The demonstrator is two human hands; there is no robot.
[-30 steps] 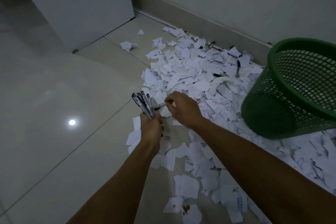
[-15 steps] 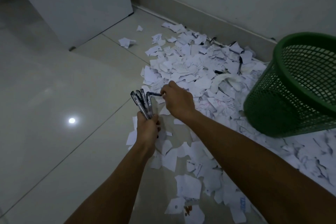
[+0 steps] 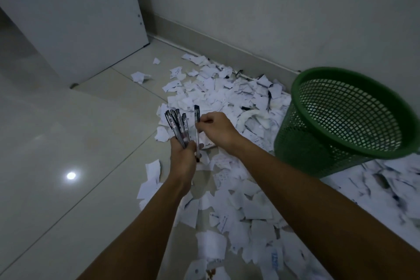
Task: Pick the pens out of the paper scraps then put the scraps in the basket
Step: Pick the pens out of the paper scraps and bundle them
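My left hand is shut on a fanned bunch of several dark pens, held upright above the floor. Right beside it, my right hand pinches one more pen, which stands nearly vertical with its lower tip next to my left fist. White paper scraps cover the tiled floor from the wall down to the near edge. A few more dark pens lie among the scraps near the wall. The green mesh basket stands tilted on the scraps at right, its mouth facing me.
A white cabinet panel stands at the back left. The wall and its skirting run behind the scraps. Glossy floor tiles lie to the left, with a light reflection on them.
My right hand lifted a pen out of the scraps and turned it from lying sideways to upright beside the bunch. The view has tilted up a little.
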